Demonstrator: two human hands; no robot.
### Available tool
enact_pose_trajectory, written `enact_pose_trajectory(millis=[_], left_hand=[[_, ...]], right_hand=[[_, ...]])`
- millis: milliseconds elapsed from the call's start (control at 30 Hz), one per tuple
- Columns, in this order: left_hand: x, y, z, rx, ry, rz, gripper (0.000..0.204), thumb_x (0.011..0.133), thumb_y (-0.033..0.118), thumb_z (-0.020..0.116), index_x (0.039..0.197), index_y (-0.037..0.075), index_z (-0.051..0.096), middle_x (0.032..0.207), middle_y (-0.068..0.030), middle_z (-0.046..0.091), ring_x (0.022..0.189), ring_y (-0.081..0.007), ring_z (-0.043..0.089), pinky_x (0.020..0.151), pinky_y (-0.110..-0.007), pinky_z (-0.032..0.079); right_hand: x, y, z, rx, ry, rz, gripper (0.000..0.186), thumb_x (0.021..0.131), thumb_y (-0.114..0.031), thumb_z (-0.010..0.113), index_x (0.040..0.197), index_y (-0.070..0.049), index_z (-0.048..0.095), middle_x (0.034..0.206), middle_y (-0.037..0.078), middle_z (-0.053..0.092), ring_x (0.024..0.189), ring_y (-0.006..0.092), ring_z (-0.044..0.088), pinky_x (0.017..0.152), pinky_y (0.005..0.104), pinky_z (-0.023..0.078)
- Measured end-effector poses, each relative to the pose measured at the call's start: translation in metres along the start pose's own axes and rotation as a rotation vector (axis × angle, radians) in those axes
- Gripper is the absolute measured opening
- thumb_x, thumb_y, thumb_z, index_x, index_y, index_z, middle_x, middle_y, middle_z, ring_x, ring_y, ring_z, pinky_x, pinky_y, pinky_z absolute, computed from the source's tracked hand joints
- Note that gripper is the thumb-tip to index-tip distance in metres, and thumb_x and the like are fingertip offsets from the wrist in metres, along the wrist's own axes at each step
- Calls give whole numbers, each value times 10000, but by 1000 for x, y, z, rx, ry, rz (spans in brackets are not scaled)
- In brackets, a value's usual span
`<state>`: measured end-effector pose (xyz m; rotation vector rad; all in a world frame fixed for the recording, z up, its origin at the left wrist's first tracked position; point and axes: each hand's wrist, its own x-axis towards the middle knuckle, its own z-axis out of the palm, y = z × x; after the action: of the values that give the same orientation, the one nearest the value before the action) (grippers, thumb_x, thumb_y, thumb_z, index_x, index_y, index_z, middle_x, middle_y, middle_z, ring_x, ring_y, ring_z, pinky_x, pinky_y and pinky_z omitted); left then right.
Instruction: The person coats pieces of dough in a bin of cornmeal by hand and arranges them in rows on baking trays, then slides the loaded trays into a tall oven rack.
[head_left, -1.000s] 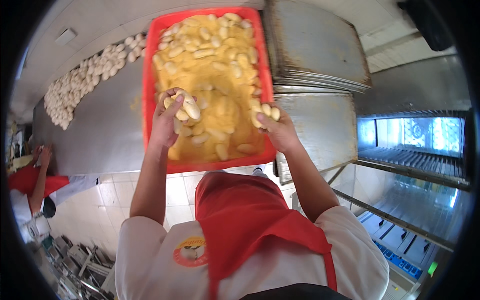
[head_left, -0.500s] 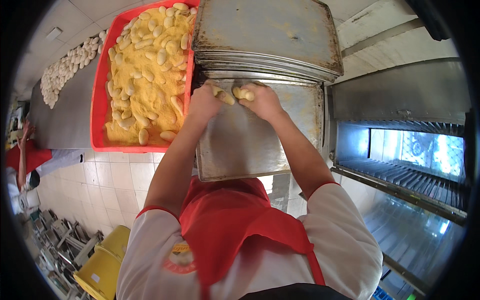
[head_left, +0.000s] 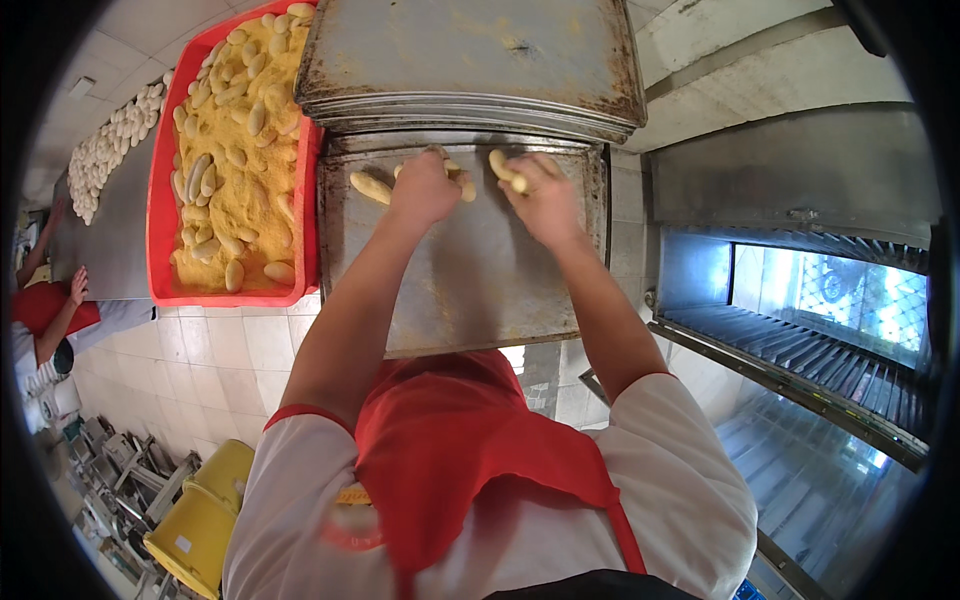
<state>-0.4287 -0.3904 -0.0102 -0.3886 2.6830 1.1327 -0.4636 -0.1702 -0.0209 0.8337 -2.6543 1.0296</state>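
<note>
Over the far part of a worn metal baking tray (head_left: 450,290), my left hand (head_left: 428,192) is closed around pale dough rolls dusted yellow, their ends showing past the fingers. One dough roll (head_left: 371,187) lies on the tray just left of that hand. My right hand (head_left: 548,205) is closed too, with dough rolls (head_left: 504,166) poking out between thumb and fingers, low over the tray. How many each hand holds is partly hidden. To the left, a red tub (head_left: 228,300) contains yellow meal (head_left: 215,268) with many dough rolls strewn in it.
A stack of baking trays (head_left: 470,60) stands just beyond the tray. At the right is a metal machine with a slatted opening (head_left: 790,330). Many white dough pieces (head_left: 115,145) cover a far-left table, where a co-worker's hand (head_left: 79,286) shows. Yellow bins (head_left: 195,530) stand lower left.
The view has shifted, so tub and trays sit further left. My hands have moved apart across the tray, and a dough roll now lies left of my left hand.
</note>
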Motion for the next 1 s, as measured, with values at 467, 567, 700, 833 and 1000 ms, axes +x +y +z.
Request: enact_pose_trajectory(millis=[467,567,700,833,1000], left_hand=[[-40,-70,-67,347,359,91,276,853,238,792,1056,51,791,953,-214,750,1011,-405,696,878,-501,571],[-43,-73,-64,315,383,100,285,847,238,799,1066,55,788,944,-212,739,981,-411,692,868,-506,568],[-50,-80,-76,243,379,224,312,851,210,819,1107,39,765,926,-161,731,950,-348,701,845,-450,578],[-95,-71,-145,-474,200,-194,402,946,120,761,1308,-14,646,1072,-132,717,1048,-232,691,884,-347,587],[-142,-165,-251,-1488,571,-127,493,1037,-24,551,1513,2,424,1314,-204,604,1122,-273,667,941,-309,587]], right_hand=[[-9,25,-15,317,-134,324,395,847,-92,809,1232,-115,724,1150,130,687,1019,341,683,961,418,550],[-13,32,-32,178,20,284,402,846,-107,825,1230,-78,709,1111,146,708,1026,362,674,990,434,536],[-17,45,-19,-145,-19,148,358,867,-228,853,1174,-92,729,1092,114,735,1130,339,663,1005,479,522],[-19,20,-14,-256,148,145,357,848,-223,863,1153,-77,748,1167,163,701,1096,389,655,990,493,493],[15,-153,36,275,196,80,308,913,-187,796,1181,-44,748,1160,172,693,1070,380,666,932,469,534]])
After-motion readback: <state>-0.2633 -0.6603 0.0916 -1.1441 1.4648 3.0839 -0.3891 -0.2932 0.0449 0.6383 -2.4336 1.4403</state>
